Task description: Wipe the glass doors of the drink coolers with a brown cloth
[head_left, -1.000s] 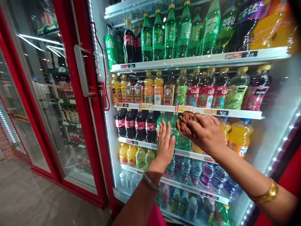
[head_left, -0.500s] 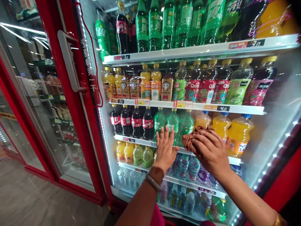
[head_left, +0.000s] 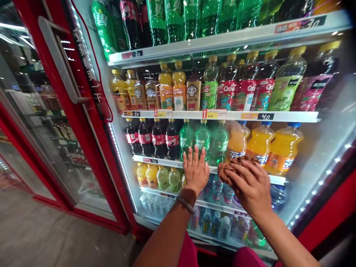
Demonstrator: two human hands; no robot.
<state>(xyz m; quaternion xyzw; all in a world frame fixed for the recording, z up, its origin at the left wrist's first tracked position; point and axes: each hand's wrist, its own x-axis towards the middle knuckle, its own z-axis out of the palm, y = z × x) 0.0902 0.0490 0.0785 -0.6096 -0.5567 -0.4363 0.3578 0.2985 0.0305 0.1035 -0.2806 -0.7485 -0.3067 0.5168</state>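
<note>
My left hand [head_left: 195, 171] is flat with its fingers stretched upward, in front of the green bottles [head_left: 202, 136]. It seems to press on the clear glass of the cooler door, though the pane itself barely shows. To its right, my right hand [head_left: 254, 185] is closed over a crumpled brown cloth [head_left: 228, 170]. The cloth bunches out past the fingertips, below the orange soda bottles [head_left: 236, 139], and also seems to rest against the glass. A faint haze shows on the pane above the cloth.
Shelves of bottled drinks fill the lit cooler, with price strips along the shelf edges [head_left: 219, 115]. A grey door handle [head_left: 59, 59] stands on the red frame at left, with a red cord [head_left: 98, 70] beside it. Grey floor [head_left: 63, 230] lies lower left.
The view has shifted, and the shelves look larger and higher. Both hands sit slightly lower against the bottles behind. My left thumb has drawn in nearer the fingers; the cloth stays in my right hand.
</note>
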